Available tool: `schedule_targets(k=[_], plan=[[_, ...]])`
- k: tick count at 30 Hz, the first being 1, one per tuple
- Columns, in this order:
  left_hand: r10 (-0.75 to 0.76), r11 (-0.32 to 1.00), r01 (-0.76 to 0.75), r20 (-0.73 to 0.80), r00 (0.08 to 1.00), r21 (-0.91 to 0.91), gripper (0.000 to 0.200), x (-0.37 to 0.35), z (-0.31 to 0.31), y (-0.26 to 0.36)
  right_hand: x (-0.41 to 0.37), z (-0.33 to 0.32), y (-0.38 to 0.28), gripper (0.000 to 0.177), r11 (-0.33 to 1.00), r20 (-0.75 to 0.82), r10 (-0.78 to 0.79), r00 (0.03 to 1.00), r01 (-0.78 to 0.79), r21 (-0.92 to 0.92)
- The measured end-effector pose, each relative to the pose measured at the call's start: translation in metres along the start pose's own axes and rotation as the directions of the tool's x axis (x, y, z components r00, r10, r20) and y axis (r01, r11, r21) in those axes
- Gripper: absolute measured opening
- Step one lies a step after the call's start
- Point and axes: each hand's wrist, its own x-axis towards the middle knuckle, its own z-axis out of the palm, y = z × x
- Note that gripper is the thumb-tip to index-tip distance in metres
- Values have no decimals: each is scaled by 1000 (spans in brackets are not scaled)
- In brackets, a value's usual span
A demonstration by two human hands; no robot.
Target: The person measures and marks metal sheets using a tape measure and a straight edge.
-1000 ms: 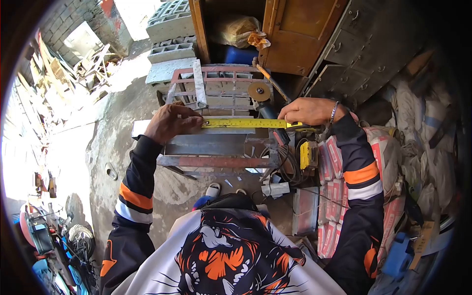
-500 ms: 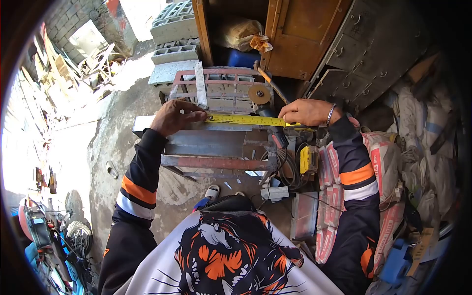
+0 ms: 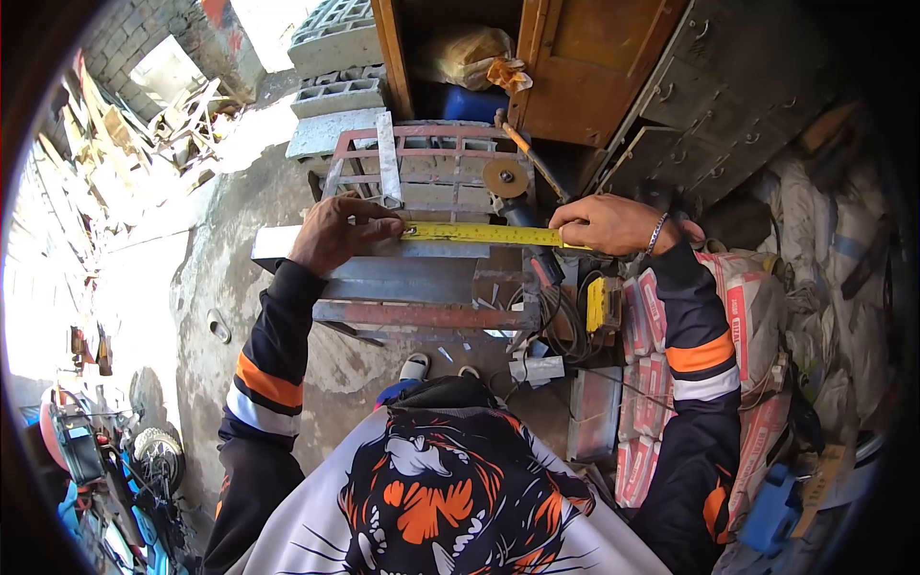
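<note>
A yellow tape measure is stretched level between my hands, over a pale metal bar lying across a reddish metal frame. My left hand rests over the bar, thumb and fingers pinched at the tape's hooked end. At the other end, my right hand is closed around the tape; its case is mostly hidden under the fingers. Just left of that hand, an angle grinder with a tan disc lies on the frame, passing beneath the blade. A hammer with an orange handle leans behind it.
Concrete blocks and a wooden cabinet stand behind the frame. A yellow-and-black tool or battery sits by coiled cable at right. Red-and-white sacks are stacked beyond. Scrap wood is piled far left.
My right hand has shifted slightly right and a little more blade shows between the hands. The left hand stays at the tape's end. The view has moved slightly.
</note>
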Motion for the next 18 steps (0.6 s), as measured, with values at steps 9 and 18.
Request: schedule_targets(k=[9,18], plan=[[15,1000,-15,21,1000,19,34,3,3,1,-4,5,6,39,999,-2,10,1000,-10,36],[-8,998,9,12,1000,-65,36,7,7,-8,-4,11,11,37,997,-35,-13,999,15,71]])
